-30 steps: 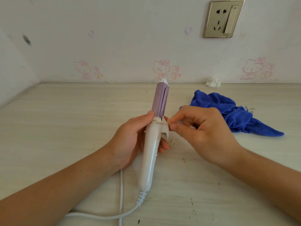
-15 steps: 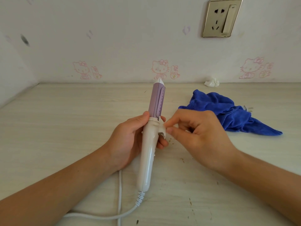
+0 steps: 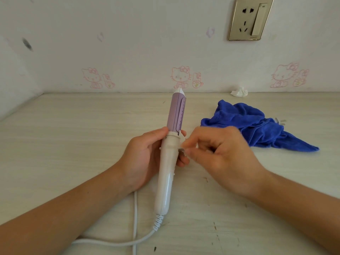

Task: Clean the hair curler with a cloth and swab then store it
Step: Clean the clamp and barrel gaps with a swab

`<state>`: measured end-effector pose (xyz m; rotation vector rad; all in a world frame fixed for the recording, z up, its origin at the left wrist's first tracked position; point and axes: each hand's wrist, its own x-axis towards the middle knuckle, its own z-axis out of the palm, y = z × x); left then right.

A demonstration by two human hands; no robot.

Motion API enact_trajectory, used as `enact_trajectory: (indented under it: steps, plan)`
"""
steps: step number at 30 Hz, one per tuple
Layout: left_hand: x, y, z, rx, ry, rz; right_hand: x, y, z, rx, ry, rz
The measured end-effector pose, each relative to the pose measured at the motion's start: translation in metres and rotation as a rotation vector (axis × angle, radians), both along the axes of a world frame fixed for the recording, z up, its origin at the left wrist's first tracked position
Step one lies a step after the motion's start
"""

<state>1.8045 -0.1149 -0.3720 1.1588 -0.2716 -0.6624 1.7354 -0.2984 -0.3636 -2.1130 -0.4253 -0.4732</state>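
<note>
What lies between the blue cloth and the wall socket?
In the head view, a crumpled white tissue lies at the wall's foot, beyond the cloth, below the socket.

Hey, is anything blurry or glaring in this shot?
Head view: the right hand is smeared by motion blur near its fingertips; the left hand and hair curler are sharp; light is soft and even, no harsh glare.

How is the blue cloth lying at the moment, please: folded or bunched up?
Bunched up: the blue cloth lies in a crumpled heap on the table, one corner trailing out flat.
</note>
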Motion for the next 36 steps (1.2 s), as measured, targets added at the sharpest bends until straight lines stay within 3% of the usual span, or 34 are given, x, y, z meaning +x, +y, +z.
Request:
enact_trajectory:
  steps: [2, 13, 16, 27, 36]
  plan:
    - [0.0, 0.0, 0.0, 0.013, 0.031, 0.017, -0.005, 0.008, -0.001, -0.042, -0.003, 0.073]
    - [0.002, -0.001, 0.003, -0.02, 0.016, 0.026, 0.003, -0.005, 0.004, -0.022, -0.014, -0.038]
    - [0.002, -0.001, 0.003, -0.036, 0.044, 0.037, -0.003, 0.0, 0.004, -0.038, -0.017, 0.066]
    - [0.004, 0.001, 0.003, -0.003, 0.024, 0.025, 0.003, -0.004, 0.004, -0.064, -0.025, -0.021]
    - [0.002, 0.0, 0.002, -0.025, 0.029, 0.028, 0.002, -0.004, 0.006, -0.059, -0.034, 0.052]
